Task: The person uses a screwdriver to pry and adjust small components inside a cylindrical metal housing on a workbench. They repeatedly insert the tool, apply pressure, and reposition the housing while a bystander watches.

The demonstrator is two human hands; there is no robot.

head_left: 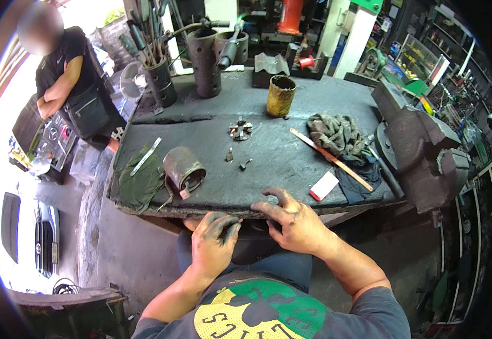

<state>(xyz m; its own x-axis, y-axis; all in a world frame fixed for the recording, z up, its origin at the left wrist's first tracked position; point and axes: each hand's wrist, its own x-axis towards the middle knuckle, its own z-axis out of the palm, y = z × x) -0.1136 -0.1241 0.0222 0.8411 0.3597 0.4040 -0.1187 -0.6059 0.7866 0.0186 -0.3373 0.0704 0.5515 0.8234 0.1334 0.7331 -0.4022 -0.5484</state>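
Blackened with grime, my left hand (215, 242) is just off the near edge of the workbench, its thumb and fingers pinched together. Whatever it may hold is too small to make out. My right hand (292, 221) is beside it at the same edge, fingers apart and partly bent, with nothing visible in them. Beyond the hands, two small dark metal pieces, one with a coppery part (229, 155) and one black (246, 164), lie on the bench. Farther back sits a round metal plate with coppery blocks (240, 130). An open metal cylinder (184, 169) lies on its side at the left.
A green cloth (139, 182) carries a metal strip (146, 156). Rightward are a white-and-red box (324, 186), a long flat strip (332, 160), a crumpled rag (336, 134) and a large vise (424, 150). A yellow can (281, 96) stands behind. A person (68, 79) stands left, arms crossed.
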